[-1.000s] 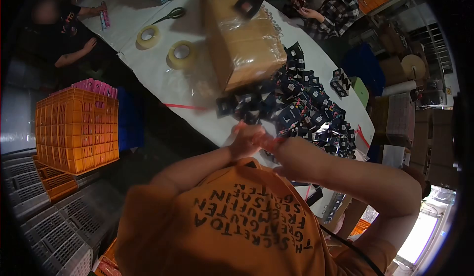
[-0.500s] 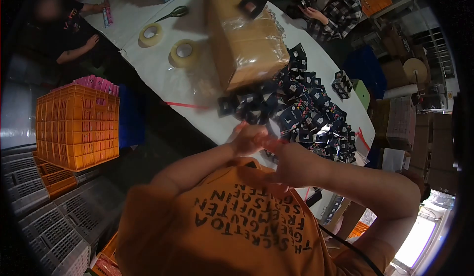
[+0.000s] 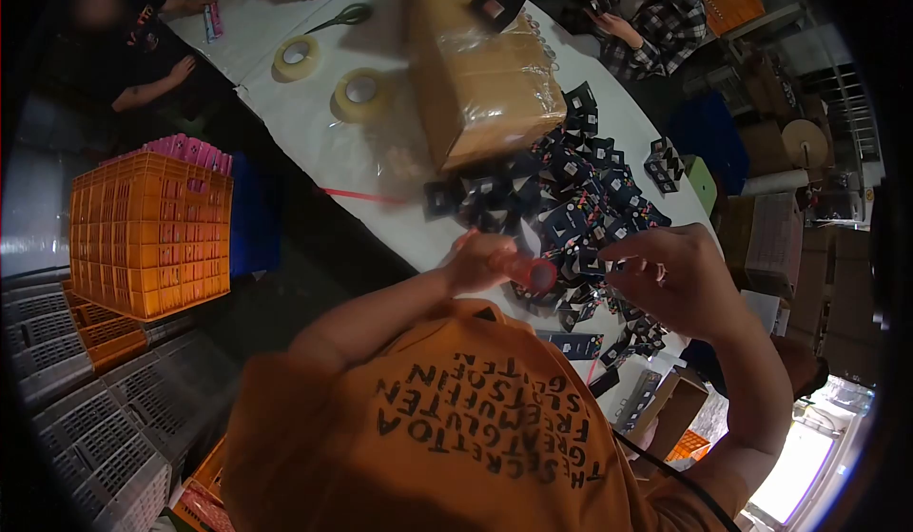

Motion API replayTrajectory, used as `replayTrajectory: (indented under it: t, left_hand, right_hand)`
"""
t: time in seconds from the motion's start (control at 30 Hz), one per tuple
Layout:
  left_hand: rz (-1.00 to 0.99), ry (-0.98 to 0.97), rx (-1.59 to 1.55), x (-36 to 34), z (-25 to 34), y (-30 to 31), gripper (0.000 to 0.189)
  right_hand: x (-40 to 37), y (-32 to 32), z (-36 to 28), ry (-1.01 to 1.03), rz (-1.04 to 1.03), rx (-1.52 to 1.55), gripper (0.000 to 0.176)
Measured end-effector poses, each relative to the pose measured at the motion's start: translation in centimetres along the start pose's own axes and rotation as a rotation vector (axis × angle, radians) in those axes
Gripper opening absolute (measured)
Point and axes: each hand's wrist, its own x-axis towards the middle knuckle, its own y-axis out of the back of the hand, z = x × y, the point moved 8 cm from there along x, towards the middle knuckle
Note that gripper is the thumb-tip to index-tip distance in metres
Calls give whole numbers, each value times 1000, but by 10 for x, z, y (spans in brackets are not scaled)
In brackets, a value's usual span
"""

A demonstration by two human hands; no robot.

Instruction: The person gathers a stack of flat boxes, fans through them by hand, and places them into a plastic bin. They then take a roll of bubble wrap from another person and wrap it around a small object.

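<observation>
My left hand (image 3: 474,262) is closed around a reddish, see-through tube-like roll (image 3: 534,275), whose round end faces right. To its right, my right hand (image 3: 673,280) hovers over the pile with bent fingers apart, and I see nothing held in it. Below and behind both hands lies a heap of small black printed boxes (image 3: 604,190). A flat dark printed piece (image 3: 575,345) lies near my shirt, at the table's near edge.
A taped cardboard carton (image 3: 485,76) stands on the white table (image 3: 295,137), beside tape rolls (image 3: 361,95) and scissors (image 3: 347,17). An orange crate (image 3: 152,237) with pink packs stands left. One person (image 3: 143,47) is at upper left, another (image 3: 656,23) at upper right.
My right hand has moved away from the left hand to the right and its fingers have parted. The left hand stays nearly in place, and the reddish roll is now uncovered.
</observation>
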Motion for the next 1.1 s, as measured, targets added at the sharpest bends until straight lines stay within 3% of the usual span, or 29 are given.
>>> replayTrajectory:
  t: [0.1,0.23,0.37,0.43,0.47,0.53,0.57,0.63,0.7,0.77,0.8,0.87,0.9,0.93,1.0,1.03,1.07,1.1]
  left_hand:
    - [27,13,-53,0,1,-1,24]
    - [117,-95,10,1,8,2,28]
    - [216,-204,152,1,24,5,21]
    - [239,-235,195,1,28,5,20]
    - [228,-225,191,0,24,4,19]
    - [215,-216,187,-2,16,4,19]
    - [108,-173,202,1,7,-3,19]
    - [9,-129,219,1,1,-9,19]
    - [-136,-35,197,1,-1,-20,20]
    - [-69,0,16,2,-1,-17,20]
    - [3,-51,58,2,2,-10,19]
    - [119,-67,42,5,9,2,19]
    - [122,-66,40,5,9,0,19]
    - [145,-67,34,5,9,-2,19]
    - [161,-74,26,7,10,-3,19]
    - [157,-124,54,6,14,-3,20]
    - [156,-174,82,5,18,-1,20]
    - [155,-176,84,4,18,1,20]
  right_hand:
    - [-5,-19,16,-186,-103,148,25]
    - [-4,-50,5,-183,-291,136,40]
    - [3,-89,10,-276,-358,99,42]
    - [-1,-117,26,-488,-469,278,46]
    - [0,-125,36,-490,-467,278,46]
    - [16,-123,21,-19,-388,-46,37]
    - [18,-119,24,-19,-388,-46,37]
    - [20,-113,12,290,-449,-501,22]
    - [22,-105,6,414,-479,-607,16]
    - [15,-94,-14,706,-336,-717,21]
    - [10,-91,-17,707,-339,-717,21]
    - [14,-71,6,-71,-475,-434,30]
    - [9,-80,19,-293,-490,-63,39]
    - [9,-88,19,-295,-489,-65,39]
    - [-7,-121,38,-716,-549,432,41]
    - [-1,-131,42,-533,-535,354,31]
    - [-2,-134,50,-534,-530,355,31]
    - [11,-123,41,-170,-453,-69,24]
